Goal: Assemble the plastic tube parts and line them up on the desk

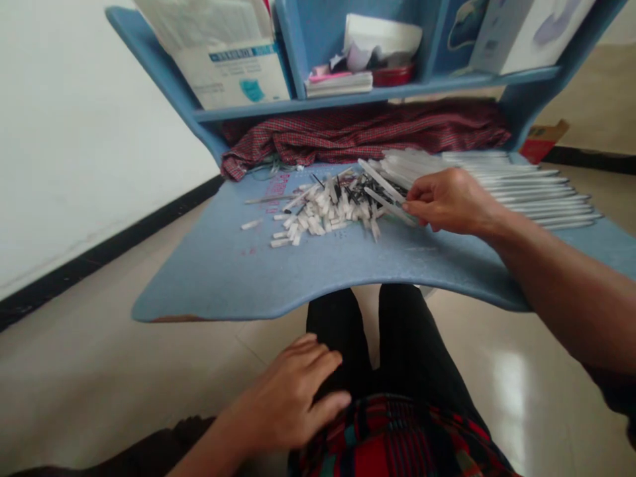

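The right hand [440,202] is pinching a slim white strip [380,179], its long axis pointing forward-left, the left hand [293,387] holding its thumb wide.

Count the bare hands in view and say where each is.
2: the right hand over the blue desk, at the pale strips; the left hand lower, by the dark trousers.

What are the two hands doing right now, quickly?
Left hand: open, fingers loosely bent, nothing seen in it.
Right hand: closed, fingertips pinching at least one pale strip.
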Tool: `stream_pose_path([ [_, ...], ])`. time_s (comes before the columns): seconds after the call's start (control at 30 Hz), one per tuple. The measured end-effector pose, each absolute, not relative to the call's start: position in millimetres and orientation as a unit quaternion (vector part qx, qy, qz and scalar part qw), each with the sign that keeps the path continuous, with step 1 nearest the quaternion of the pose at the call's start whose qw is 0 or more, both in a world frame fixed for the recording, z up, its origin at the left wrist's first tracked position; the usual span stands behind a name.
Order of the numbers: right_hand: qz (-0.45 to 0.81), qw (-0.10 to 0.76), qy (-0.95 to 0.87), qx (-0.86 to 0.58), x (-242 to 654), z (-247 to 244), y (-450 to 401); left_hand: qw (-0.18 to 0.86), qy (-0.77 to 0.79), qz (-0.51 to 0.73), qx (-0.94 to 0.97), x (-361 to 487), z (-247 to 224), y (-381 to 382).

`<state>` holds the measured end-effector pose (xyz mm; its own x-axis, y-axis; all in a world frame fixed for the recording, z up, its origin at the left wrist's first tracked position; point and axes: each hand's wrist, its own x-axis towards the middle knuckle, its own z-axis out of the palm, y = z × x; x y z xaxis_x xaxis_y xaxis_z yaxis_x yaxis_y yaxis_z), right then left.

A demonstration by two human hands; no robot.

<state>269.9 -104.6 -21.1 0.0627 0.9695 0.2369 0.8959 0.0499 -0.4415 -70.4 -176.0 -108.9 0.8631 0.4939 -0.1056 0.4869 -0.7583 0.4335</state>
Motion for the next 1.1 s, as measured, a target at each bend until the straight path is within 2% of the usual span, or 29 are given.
stream_pose_path([
  [0.2,0.092,0.264,-0.664,-0.694,269.6,-18.9,-111.6,0.145,0.321,-0.142,0.925,-31.9,-209.3,-159.7],
  [0.33,0.099,0.274,-0.651,-0.701,269.3,-18.1,-115.2,0.118,0.303,-0.155,0.933,-22.2,-223.0,-170.7],
  [0.57,0.097,0.251,-0.654,-0.707,264.6,-17.9,-117.8,0.185,0.166,-0.123,0.961,-9.7,-206.8,-193.6],
  [0.73,0.09,0.252,-0.673,-0.69,269.3,-23.8,-116.7,0.197,0.242,-0.131,0.941,-14.2,-202.8,-197.8],
  [0.8,0.085,0.254,-0.681,-0.682,271.4,-26.4,-115.2,0.269,0.248,-0.166,0.916,-16.6,-194.8,-196.1],
  [0.87,0.093,0.261,-0.685,-0.674,272.1,-27.9,-113.8,0.388,0.22,-0.177,0.878,-19.0,-178.4,-193.0],
  [0.9,0.099,0.262,-0.687,-0.67,271.7,-28.1,-113.2,0.445,0.209,-0.155,0.857,-20.5,-166.2,-190.5],
  [0.93,0.104,0.264,-0.689,-0.667,270.9,-28.0,-112.6,0.46,0.211,-0.123,0.854,-22.2,-151.5,-187.0],
  [1.1,0.127,0.276,-0.69,-0.657,265.0,-23.5,-107.7,0.457,0.29,0.105,0.834,-27.8,-56.5,-150.9],
])
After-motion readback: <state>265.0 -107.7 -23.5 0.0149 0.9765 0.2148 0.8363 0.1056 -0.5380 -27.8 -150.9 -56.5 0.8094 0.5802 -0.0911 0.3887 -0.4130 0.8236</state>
